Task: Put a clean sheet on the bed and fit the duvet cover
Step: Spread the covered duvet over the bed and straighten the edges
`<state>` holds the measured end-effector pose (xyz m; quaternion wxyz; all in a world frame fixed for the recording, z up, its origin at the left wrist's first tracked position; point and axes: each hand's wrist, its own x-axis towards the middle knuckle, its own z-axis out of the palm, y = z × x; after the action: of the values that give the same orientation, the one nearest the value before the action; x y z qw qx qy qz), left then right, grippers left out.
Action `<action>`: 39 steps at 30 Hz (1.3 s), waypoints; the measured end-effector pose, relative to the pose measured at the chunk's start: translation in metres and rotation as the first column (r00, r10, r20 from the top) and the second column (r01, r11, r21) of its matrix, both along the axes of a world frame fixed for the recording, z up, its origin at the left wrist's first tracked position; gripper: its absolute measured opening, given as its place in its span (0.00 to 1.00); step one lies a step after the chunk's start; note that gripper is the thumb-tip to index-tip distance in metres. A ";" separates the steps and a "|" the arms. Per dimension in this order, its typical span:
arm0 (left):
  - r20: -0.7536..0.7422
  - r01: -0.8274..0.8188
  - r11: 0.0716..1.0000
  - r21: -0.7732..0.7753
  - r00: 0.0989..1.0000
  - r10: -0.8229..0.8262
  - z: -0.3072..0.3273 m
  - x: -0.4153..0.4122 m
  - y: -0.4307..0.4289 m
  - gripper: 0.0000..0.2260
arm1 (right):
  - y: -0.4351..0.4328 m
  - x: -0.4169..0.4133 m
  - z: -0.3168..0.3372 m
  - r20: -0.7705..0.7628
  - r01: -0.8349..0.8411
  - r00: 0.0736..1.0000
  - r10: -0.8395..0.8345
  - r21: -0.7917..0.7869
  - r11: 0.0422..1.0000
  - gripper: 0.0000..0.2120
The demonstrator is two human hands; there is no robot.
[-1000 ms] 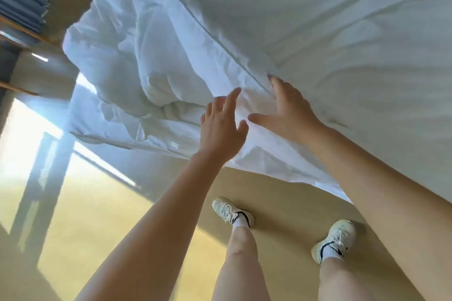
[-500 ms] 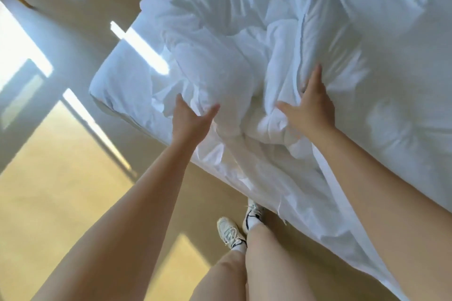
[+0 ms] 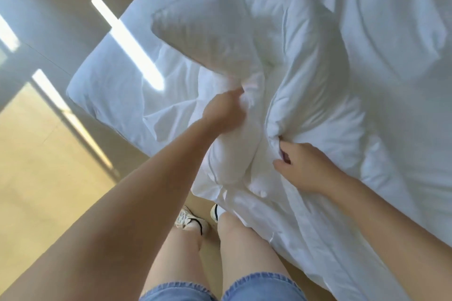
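Note:
A white duvet point(image 3: 315, 76) lies bunched on the bed, over a white sheet point(image 3: 115, 85) that covers the mattress corner at the left. My left hand point(image 3: 223, 110) is closed on a raised, blurred fold of the duvet point(image 3: 208, 32) and holds it up above the bed. My right hand point(image 3: 303, 166) pinches a gathered fold of the duvet near the bed's near edge. More white cloth point(image 3: 305, 239) hangs over that edge by my legs.
The tan floor point(image 3: 44, 154) lies to the left, crossed by bright sun stripes. My legs, in denim shorts and white trainers point(image 3: 189, 221), stand close against the bed's near edge. The bed fills the right and upper part of the view.
Both hands have gone from resting flat on the cloth to gripping it. My left hand has lifted a corner of the duvet upward. The view has shifted toward the mattress corner.

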<state>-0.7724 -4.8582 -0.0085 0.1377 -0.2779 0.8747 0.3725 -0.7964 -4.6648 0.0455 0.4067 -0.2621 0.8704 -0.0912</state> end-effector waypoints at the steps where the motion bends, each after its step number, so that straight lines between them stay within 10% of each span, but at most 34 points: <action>1: 0.046 0.159 0.983 -0.091 0.987 -0.155 -0.001 0.006 0.003 0.19 | -0.010 -0.007 0.006 -0.074 0.069 0.994 -0.075 -0.088 0.994 0.11; 5: 0.100 0.510 0.817 -0.268 0.858 -0.503 0.006 0.015 0.004 0.17 | -0.080 -0.045 0.039 -0.298 0.118 0.890 -0.345 -0.581 0.806 0.39; 8: 0.119 0.634 0.685 -0.358 0.759 -0.640 0.010 0.021 0.004 0.17 | -0.130 -0.068 0.053 -0.528 -0.176 0.848 -0.056 -0.381 0.908 0.55; 11: 0.132 0.730 0.537 -0.422 0.636 -0.760 0.005 0.033 -0.001 0.20 | -0.156 -0.076 0.046 -0.640 -0.620 0.589 0.494 0.035 0.784 0.38; 14: -0.008 0.693 0.626 -0.357 0.668 -0.744 0.003 0.050 -0.014 0.25 | -0.162 -0.070 0.028 -0.457 -0.780 0.321 0.830 0.370 0.505 0.14; 18: -0.262 0.386 0.921 -0.057 0.884 -0.387 -0.007 0.089 -0.029 0.29 | -0.126 -0.095 0.024 -0.215 -0.560 0.517 0.829 0.647 0.517 0.14; 21: -0.099 0.118 0.979 0.167 0.990 -0.103 -0.027 0.101 -0.034 0.28 | -0.074 -0.114 0.019 -0.125 -0.359 0.694 0.710 0.794 0.491 0.18; 25: 0.150 0.131 0.979 0.157 0.976 -0.155 -0.047 0.096 -0.017 0.35 | 0.001 -0.121 0.025 -0.212 -0.116 0.864 0.456 0.799 0.591 0.19; 31: 0.323 -0.017 0.979 0.204 0.945 -0.051 -0.045 0.065 0.007 0.53 | 0.015 -0.111 0.029 -0.484 0.148 0.865 0.134 0.499 0.854 0.23; 37: -0.069 -0.157 0.986 0.058 0.985 0.161 -0.026 0.073 0.021 0.20 | -0.012 -0.118 0.006 -0.491 0.113 0.866 0.098 0.382 0.917 0.25; 39: 0.003 -0.077 0.996 0.040 0.997 0.077 -0.025 0.079 0.031 0.19 | -0.022 -0.120 0.010 -0.490 0.126 0.868 0.076 0.367 0.922 0.25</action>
<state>-0.6934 -4.8271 -0.0335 0.1296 -0.3088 0.8556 0.3947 -0.9167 -4.6865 0.0551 0.2123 -0.1795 0.9492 0.1473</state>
